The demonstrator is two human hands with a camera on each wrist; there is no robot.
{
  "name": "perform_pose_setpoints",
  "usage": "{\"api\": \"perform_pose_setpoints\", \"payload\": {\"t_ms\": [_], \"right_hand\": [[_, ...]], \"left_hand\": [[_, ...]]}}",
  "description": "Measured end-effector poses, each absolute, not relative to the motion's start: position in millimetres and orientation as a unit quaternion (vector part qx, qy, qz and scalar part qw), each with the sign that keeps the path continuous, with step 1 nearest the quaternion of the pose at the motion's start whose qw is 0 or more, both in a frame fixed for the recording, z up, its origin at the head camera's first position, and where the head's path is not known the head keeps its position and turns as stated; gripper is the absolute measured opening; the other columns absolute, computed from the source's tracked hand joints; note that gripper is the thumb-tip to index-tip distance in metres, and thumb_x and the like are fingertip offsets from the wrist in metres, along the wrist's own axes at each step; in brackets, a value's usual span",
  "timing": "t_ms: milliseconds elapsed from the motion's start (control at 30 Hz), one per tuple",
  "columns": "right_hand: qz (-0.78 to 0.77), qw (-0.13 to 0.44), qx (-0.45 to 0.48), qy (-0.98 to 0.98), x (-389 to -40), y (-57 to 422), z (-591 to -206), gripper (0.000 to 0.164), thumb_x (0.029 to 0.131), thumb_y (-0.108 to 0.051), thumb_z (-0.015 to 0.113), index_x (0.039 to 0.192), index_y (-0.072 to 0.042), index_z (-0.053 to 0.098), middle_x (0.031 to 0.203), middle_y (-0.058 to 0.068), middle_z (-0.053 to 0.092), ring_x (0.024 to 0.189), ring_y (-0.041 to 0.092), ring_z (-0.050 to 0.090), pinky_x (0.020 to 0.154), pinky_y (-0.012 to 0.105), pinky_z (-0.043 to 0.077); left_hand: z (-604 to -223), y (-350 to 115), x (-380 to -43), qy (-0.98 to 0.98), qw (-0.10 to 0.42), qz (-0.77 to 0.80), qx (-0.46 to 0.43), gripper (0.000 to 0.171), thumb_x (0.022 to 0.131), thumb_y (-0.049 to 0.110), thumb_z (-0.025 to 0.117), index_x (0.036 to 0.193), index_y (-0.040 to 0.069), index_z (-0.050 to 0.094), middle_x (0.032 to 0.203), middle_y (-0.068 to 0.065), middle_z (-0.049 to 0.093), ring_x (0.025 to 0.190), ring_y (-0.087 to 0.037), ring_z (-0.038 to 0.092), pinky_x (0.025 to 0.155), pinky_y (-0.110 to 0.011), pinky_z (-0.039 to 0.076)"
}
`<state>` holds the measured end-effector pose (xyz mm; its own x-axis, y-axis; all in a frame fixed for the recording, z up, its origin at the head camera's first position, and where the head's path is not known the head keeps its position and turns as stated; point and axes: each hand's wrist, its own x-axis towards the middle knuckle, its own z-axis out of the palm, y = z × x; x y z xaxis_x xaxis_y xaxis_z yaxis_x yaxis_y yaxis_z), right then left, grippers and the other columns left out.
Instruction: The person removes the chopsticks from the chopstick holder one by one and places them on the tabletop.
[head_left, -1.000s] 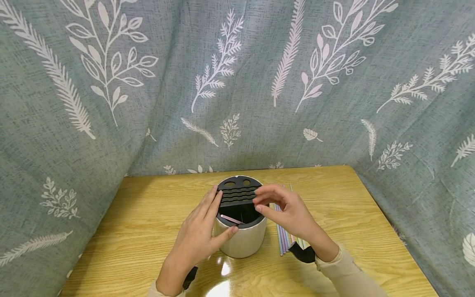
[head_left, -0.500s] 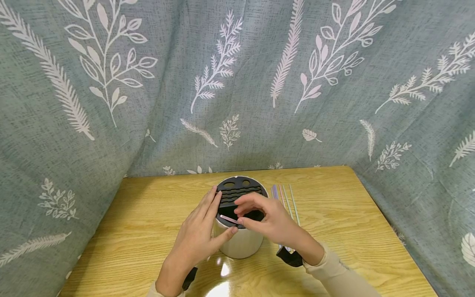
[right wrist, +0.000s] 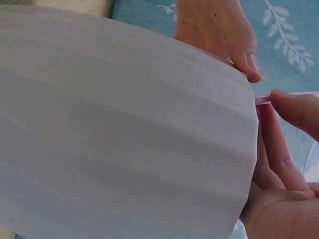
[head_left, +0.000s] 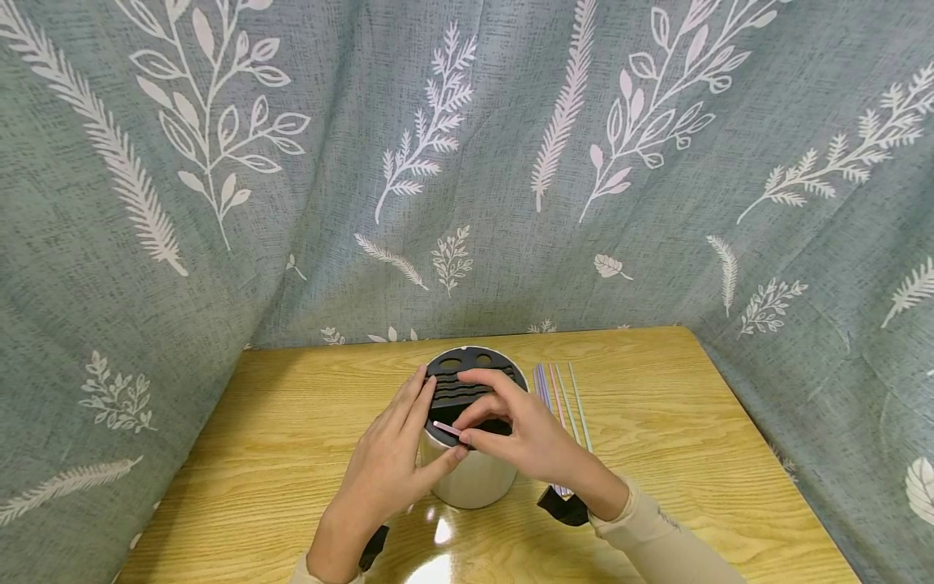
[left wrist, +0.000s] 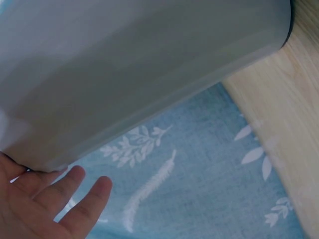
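Observation:
A round white ribbed holder (head_left: 477, 478) stands on the table, topped by a black insert (head_left: 467, 357) with round holes, wavy slots and a wide front opening. A pink straw (head_left: 447, 427) lies slanted across the front rim of that opening. My right hand (head_left: 521, 430) pinches it between thumb and forefinger; in the right wrist view the straw (right wrist: 262, 100) shows beside the thumb. My left hand (head_left: 387, 454) rests against the holder's left side, fingers stretched along the rim and thumb at the front. The left wrist view shows its fingers (left wrist: 84, 204) beside the holder's grey-looking wall (left wrist: 139, 74).
Several thin straws (head_left: 576, 405) in purple, pink and green lie side by side on the wooden table (head_left: 306, 422), right of the holder and partly behind my right forearm. A blue-grey leaf-patterned curtain (head_left: 328, 203) closes off the back and both sides.
My right hand has moved left and slightly down from the holder's right edge, over the opening, and now pinches the pink straw. The left hand has stayed in place.

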<state>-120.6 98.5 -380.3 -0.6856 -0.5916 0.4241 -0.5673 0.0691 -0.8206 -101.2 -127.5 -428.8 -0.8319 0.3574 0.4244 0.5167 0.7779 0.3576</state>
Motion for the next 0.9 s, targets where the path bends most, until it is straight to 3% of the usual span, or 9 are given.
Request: {"api": "perform_pose_setpoints", "payload": {"t_ms": [233,367,667,900], "right_hand": [[-0.597,-0.005,-0.380,0.706,-126.5,105.5,-378.3,0.062,0.094,0.004,0.067,0.148,-0.005,0.038,0.101,0.009,0.073,0.094,0.021,0.069,0.084,0.039,0.057],[-0.643,-0.025,-0.367,0.671,-133.0,113.0,-373.7,0.063,0.091,0.012,0.066,0.146,-0.003,0.039,0.100,0.017,0.071,0.094,0.024,0.069,0.085,0.038,0.057],[-0.705,-0.080,-0.322,0.627,-137.2,133.7,-351.4,0.061,0.092,0.002,0.070,0.146,-0.001,0.039,0.102,0.006,0.072,0.095,0.026,0.070,0.088,0.036,0.056],[-0.755,-0.138,-0.354,0.534,-135.2,156.7,-321.1,0.061,0.090,0.015,0.065,0.144,0.007,0.038,0.100,0.013,0.072,0.094,0.029,0.071,0.088,0.037,0.056]], "left_hand": [[-429.1,-127.5,-101.2,-0.927,0.166,-0.242,-0.234,0.094,0.091,0.067,0.057,0.161,0.014,0.024,0.166,-0.001,0.014,0.148,-0.024,0.024,0.109,-0.051,0.038],[-429.1,-127.5,-101.3,-0.928,0.164,-0.242,-0.232,0.094,0.092,0.067,0.057,0.161,0.014,0.023,0.167,0.000,0.013,0.148,-0.024,0.024,0.110,-0.051,0.037],[-428.1,-127.1,-100.5,-0.929,0.160,-0.240,-0.230,0.094,0.092,0.068,0.056,0.161,0.014,0.023,0.167,0.003,0.010,0.149,-0.023,0.022,0.111,-0.051,0.036],[-427.0,-127.1,-100.0,-0.930,0.157,-0.241,-0.230,0.093,0.092,0.067,0.056,0.161,0.014,0.023,0.167,0.002,0.010,0.149,-0.023,0.021,0.112,-0.051,0.035]]}}
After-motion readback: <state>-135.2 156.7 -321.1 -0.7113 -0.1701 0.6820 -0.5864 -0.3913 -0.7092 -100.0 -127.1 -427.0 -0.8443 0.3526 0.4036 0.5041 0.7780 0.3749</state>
